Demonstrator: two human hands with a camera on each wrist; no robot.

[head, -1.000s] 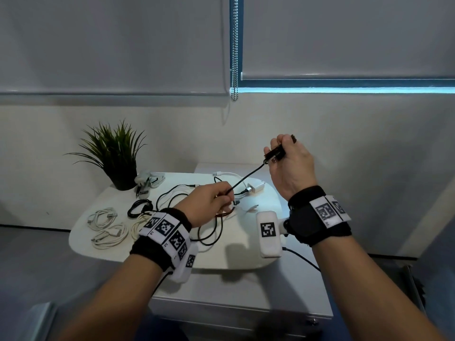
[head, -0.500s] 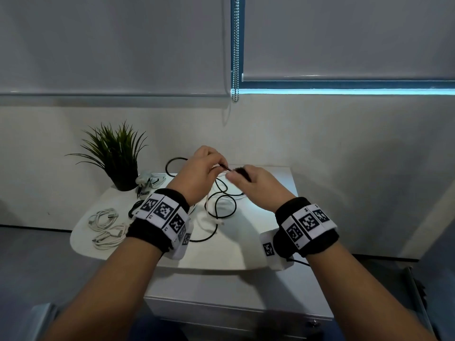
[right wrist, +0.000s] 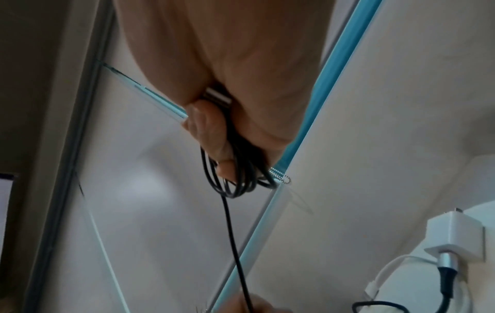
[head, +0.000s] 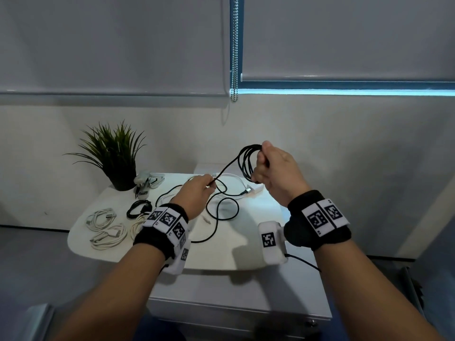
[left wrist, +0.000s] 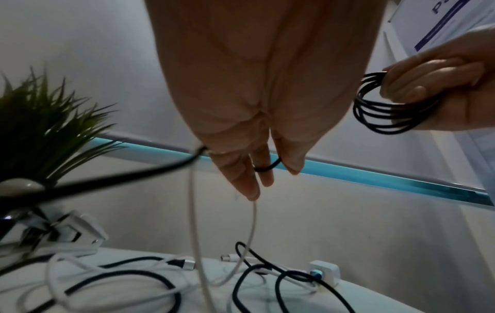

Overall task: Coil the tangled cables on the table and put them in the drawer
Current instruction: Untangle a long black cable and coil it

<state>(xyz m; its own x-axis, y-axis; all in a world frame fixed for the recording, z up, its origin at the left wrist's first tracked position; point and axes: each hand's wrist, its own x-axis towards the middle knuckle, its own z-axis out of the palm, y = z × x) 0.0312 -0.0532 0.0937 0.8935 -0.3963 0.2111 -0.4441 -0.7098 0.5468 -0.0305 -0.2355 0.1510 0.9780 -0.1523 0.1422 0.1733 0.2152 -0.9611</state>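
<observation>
My right grip (head: 273,168) fisted round gathered loops of thin black rubber cable (head: 247,163), held high so slack hangs free. My left grip (head: 197,193) below it, pinching same cable's run, feeding next loop. Remaining length trails under left grip across white rounded desk (head: 221,254). Judge coiling about half done; drawer not yet reached.

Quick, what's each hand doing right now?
Left hand: pinching the black cable.
Right hand: gripping that cable's coiled loops.
</observation>
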